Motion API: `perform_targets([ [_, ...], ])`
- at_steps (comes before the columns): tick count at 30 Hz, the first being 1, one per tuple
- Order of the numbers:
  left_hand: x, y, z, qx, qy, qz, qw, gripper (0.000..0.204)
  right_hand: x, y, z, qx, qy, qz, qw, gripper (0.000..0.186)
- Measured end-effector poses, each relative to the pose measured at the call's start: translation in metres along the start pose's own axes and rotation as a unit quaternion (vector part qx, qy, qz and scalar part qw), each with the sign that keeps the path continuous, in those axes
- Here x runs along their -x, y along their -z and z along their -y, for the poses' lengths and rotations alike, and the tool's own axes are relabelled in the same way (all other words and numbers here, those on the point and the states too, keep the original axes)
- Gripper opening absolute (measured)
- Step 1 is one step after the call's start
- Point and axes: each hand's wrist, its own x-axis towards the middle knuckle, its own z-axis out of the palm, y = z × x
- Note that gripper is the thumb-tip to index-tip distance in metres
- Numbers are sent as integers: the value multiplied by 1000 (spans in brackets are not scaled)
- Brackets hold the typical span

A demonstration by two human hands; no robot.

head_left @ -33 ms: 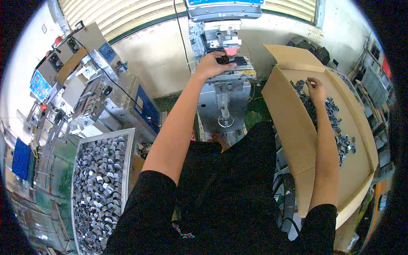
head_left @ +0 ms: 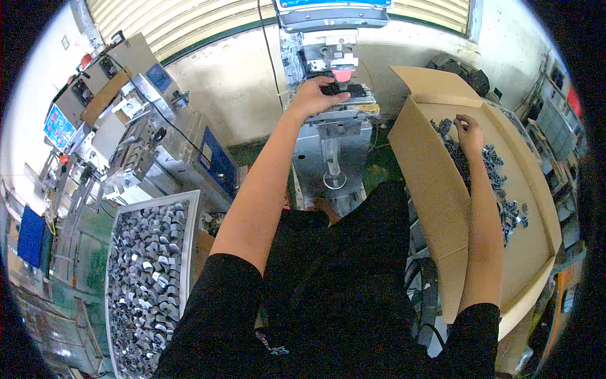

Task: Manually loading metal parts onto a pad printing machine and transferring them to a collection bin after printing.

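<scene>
1. The left hand (head_left: 310, 101) reaches forward, arm extended, to a press (head_left: 331, 148); thumb and fingers stand parted around a dark piece (head_left: 329, 90), under a pink tip (head_left: 341, 76). I cannot tell whether it grips.
2. The right hand (head_left: 470, 134) hangs over a carton (head_left: 435, 183), fingers curled together; whether they pinch anything cannot be told.
3. Small metal parts (head_left: 495, 180) lie in the carton, beneath and beside that hand.
4. The black shirt (head_left: 208, 303) bears a small print (head_left: 273, 346), unreadable.
5. Leftward, a tray (head_left: 193, 218) holds curved metal pieces (head_left: 148, 268).
6. Beyond, a machine's blue panel (head_left: 59, 127) carries illegible markings.
</scene>
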Motion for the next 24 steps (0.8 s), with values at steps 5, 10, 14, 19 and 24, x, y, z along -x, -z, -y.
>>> perform_targets([
  [5, -4, -5, -2, 8, -15, -8, 1000, 66, 2, 10, 9, -12, 9, -27, 1000, 23],
  [10, -6, -7, 2, 31, -29, 6, 999, 62, -12, 15, 51, -90, 39, -12, 995, 20],
  [14, -4, -9, 19, 67, -17, -51, 996, 65, -11, 0, 134, -162, 159, 41, 973, 18],
  [19, -4, -8, 7, 106, 10, -41, 993, 60, -3, -32, 217, -193, 260, 88, 942, 18],
  [24, -8, -4, 13, 159, 53, -87, 982, 58, -11, -75, 266, -255, 239, 132, 928, 19],
])
